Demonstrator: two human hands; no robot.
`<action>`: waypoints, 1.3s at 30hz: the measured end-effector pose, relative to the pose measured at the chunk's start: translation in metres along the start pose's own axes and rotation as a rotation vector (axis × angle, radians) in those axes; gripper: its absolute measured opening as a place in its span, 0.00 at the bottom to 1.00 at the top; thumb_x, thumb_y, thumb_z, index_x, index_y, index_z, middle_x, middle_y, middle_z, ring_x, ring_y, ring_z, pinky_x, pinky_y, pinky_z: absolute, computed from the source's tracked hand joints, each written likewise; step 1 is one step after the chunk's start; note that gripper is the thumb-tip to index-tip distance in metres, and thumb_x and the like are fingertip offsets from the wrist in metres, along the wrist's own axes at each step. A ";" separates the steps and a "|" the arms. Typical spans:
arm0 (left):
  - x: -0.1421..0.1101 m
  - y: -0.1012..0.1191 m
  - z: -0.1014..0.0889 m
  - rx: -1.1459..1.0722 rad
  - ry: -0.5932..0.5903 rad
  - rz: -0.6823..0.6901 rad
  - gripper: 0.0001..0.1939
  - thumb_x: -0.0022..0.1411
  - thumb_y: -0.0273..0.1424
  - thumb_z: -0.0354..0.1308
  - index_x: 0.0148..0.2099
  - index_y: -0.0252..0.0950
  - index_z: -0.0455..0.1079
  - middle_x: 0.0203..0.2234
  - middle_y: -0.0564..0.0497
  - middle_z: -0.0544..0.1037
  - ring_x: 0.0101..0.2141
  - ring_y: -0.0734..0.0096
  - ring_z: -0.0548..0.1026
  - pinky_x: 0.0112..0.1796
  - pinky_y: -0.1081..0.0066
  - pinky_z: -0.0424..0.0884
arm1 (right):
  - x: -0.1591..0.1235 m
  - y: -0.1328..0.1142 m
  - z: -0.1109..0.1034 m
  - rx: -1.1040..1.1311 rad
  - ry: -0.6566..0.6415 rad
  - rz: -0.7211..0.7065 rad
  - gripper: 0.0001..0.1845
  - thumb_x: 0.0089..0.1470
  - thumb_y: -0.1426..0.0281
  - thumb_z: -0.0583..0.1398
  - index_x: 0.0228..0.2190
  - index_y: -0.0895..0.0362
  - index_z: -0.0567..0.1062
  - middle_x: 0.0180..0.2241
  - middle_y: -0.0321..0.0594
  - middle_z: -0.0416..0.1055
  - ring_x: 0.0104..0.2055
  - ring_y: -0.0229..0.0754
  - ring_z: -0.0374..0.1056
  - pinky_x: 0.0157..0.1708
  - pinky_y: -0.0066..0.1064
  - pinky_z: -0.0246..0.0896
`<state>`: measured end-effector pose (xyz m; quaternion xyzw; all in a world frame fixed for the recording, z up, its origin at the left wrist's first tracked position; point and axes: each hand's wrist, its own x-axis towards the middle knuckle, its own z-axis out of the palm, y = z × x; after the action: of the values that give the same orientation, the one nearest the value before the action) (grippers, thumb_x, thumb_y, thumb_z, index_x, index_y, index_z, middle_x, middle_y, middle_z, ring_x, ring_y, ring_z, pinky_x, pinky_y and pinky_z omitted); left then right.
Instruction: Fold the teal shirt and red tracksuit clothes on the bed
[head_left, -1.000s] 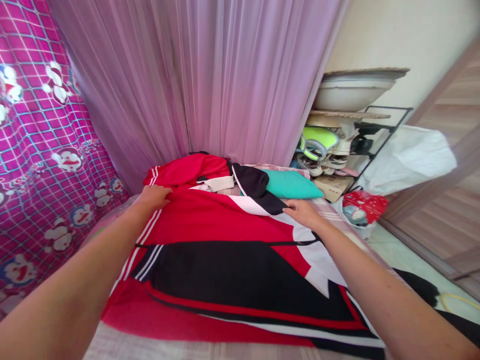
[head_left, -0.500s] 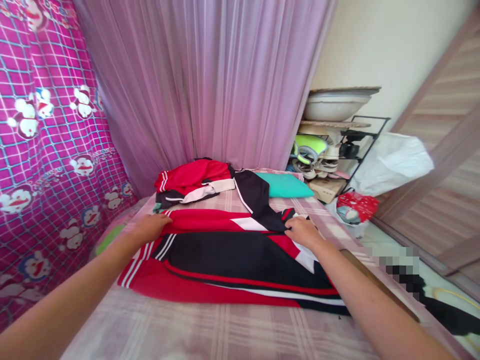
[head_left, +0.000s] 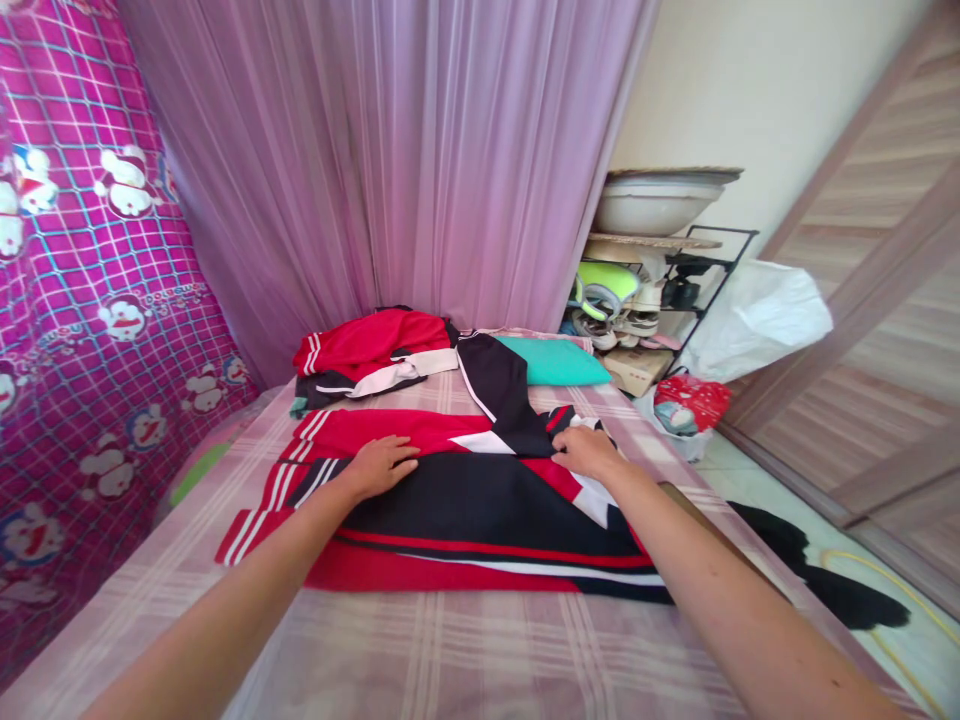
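A red, black and white track jacket [head_left: 480, 505] lies spread on the bed, its white-striped red edges at the left. My left hand [head_left: 379, 467] rests flat on its upper part, fingers extended and holding nothing. Toward the jacket's right end, my right hand [head_left: 586, 452] is closed on the black cloth, with the fingertips partly hidden. Just beyond lies a second bundle of red, black and white clothing [head_left: 382, 345], from which a dark piece with a white stripe [head_left: 495, 385] reaches to the right hand.
A plaid sheet [head_left: 450, 650] covers the bed. Behind the clothes are a turquoise folded item [head_left: 555, 360] and a purple curtain [head_left: 390, 150]. A pink patterned cloth [head_left: 75, 300] hangs at left. A shoe rack [head_left: 720, 290] with basins [head_left: 660, 203] and bags stands at right.
My left hand has let go of the jacket's left edge and moved right, onto the cloth. My right hand keeps its hold. The view has shifted slightly.
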<state>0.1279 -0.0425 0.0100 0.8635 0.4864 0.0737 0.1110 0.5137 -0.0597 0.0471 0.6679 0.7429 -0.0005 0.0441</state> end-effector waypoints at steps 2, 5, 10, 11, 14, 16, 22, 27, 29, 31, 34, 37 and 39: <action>-0.006 0.000 0.011 0.021 0.048 -0.040 0.24 0.68 0.44 0.46 0.59 0.44 0.71 0.61 0.47 0.70 0.63 0.56 0.63 0.61 0.52 0.58 | 0.011 0.001 -0.004 0.041 0.009 0.001 0.11 0.55 0.62 0.60 0.34 0.51 0.82 0.37 0.42 0.80 0.42 0.49 0.74 0.38 0.33 0.63; -0.014 0.001 0.023 0.077 0.140 -0.079 0.24 0.68 0.44 0.47 0.62 0.47 0.68 0.63 0.48 0.67 0.64 0.55 0.61 0.62 0.47 0.54 | 0.040 0.001 -0.012 0.188 0.127 0.047 0.15 0.58 0.60 0.56 0.39 0.50 0.82 0.40 0.40 0.80 0.43 0.46 0.74 0.41 0.31 0.64; -0.019 0.005 0.030 0.096 0.193 -0.087 0.22 0.68 0.44 0.48 0.61 0.49 0.68 0.62 0.50 0.68 0.64 0.55 0.61 0.62 0.46 0.54 | 0.108 -0.004 -0.013 0.413 0.266 0.298 0.26 0.60 0.59 0.55 0.56 0.57 0.72 0.54 0.49 0.73 0.55 0.51 0.69 0.52 0.35 0.62; -0.019 0.005 0.031 0.093 0.200 -0.083 0.22 0.68 0.44 0.48 0.61 0.49 0.68 0.62 0.50 0.68 0.63 0.56 0.61 0.62 0.46 0.55 | 0.121 -0.005 -0.011 0.450 0.263 0.344 0.28 0.59 0.58 0.56 0.57 0.59 0.71 0.55 0.52 0.71 0.57 0.52 0.68 0.53 0.36 0.61; -0.020 0.005 0.030 0.083 0.216 -0.074 0.22 0.68 0.45 0.48 0.61 0.50 0.69 0.62 0.50 0.68 0.63 0.55 0.61 0.62 0.46 0.56 | 0.153 -0.005 -0.005 0.513 0.241 0.401 0.30 0.58 0.57 0.57 0.55 0.64 0.72 0.54 0.58 0.71 0.57 0.55 0.67 0.52 0.38 0.63; -0.021 0.005 0.030 0.074 0.208 -0.071 0.22 0.69 0.45 0.47 0.61 0.51 0.68 0.62 0.50 0.68 0.63 0.55 0.61 0.62 0.45 0.55 | 0.166 -0.005 0.000 0.536 0.233 0.390 0.27 0.56 0.59 0.59 0.51 0.64 0.75 0.51 0.58 0.74 0.55 0.56 0.69 0.49 0.38 0.64; -0.021 0.007 0.029 0.035 0.182 -0.079 0.23 0.68 0.45 0.48 0.62 0.49 0.67 0.62 0.49 0.67 0.64 0.54 0.60 0.63 0.45 0.53 | 0.165 -0.010 -0.012 0.645 0.294 0.232 0.19 0.57 0.68 0.54 0.45 0.59 0.79 0.45 0.43 0.79 0.47 0.48 0.74 0.45 0.33 0.67; -0.022 0.006 0.024 -0.079 0.396 -0.111 0.25 0.69 0.43 0.46 0.62 0.40 0.66 0.62 0.44 0.67 0.63 0.58 0.62 0.63 0.52 0.57 | 0.087 -0.051 -0.056 0.620 0.407 -0.291 0.21 0.56 0.70 0.56 0.49 0.53 0.78 0.49 0.38 0.77 0.51 0.45 0.70 0.54 0.36 0.62; -0.026 0.007 0.019 -0.127 0.563 -0.148 0.24 0.70 0.41 0.43 0.61 0.38 0.67 0.61 0.43 0.67 0.62 0.60 0.63 0.62 0.56 0.59 | 0.036 -0.074 -0.066 0.502 0.287 -0.564 0.20 0.56 0.70 0.57 0.49 0.52 0.79 0.48 0.40 0.77 0.50 0.45 0.71 0.54 0.36 0.61; -0.031 0.008 0.015 -0.149 0.688 -0.173 0.23 0.70 0.40 0.42 0.59 0.37 0.66 0.60 0.42 0.69 0.61 0.61 0.65 0.62 0.57 0.60 | -0.013 -0.090 -0.066 0.421 0.100 -0.775 0.20 0.54 0.68 0.61 0.49 0.49 0.79 0.47 0.38 0.78 0.50 0.45 0.71 0.53 0.35 0.61; -0.038 0.016 0.011 -0.162 0.748 -0.175 0.23 0.69 0.41 0.43 0.59 0.36 0.65 0.59 0.41 0.69 0.61 0.60 0.65 0.62 0.57 0.60 | -0.055 -0.088 -0.054 0.462 0.016 -0.748 0.16 0.58 0.66 0.58 0.45 0.49 0.81 0.45 0.36 0.79 0.47 0.42 0.73 0.49 0.31 0.63; -0.034 0.037 0.009 -0.185 0.684 -0.123 0.24 0.68 0.43 0.45 0.61 0.37 0.63 0.59 0.41 0.70 0.60 0.60 0.66 0.62 0.57 0.60 | -0.051 -0.058 -0.037 0.459 0.193 -0.436 0.16 0.59 0.70 0.54 0.40 0.52 0.82 0.43 0.38 0.80 0.46 0.43 0.74 0.49 0.32 0.64; -0.026 0.057 0.007 -0.181 0.600 -0.081 0.27 0.67 0.45 0.49 0.62 0.36 0.62 0.59 0.40 0.69 0.60 0.59 0.66 0.61 0.58 0.62 | -0.034 -0.034 -0.027 0.441 0.299 -0.190 0.19 0.57 0.74 0.53 0.43 0.52 0.81 0.46 0.39 0.79 0.49 0.44 0.73 0.52 0.34 0.63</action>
<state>0.1634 -0.0944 0.0183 0.7699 0.5228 0.3637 0.0416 0.4815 -0.0957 0.0740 0.5813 0.7825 -0.0676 -0.2125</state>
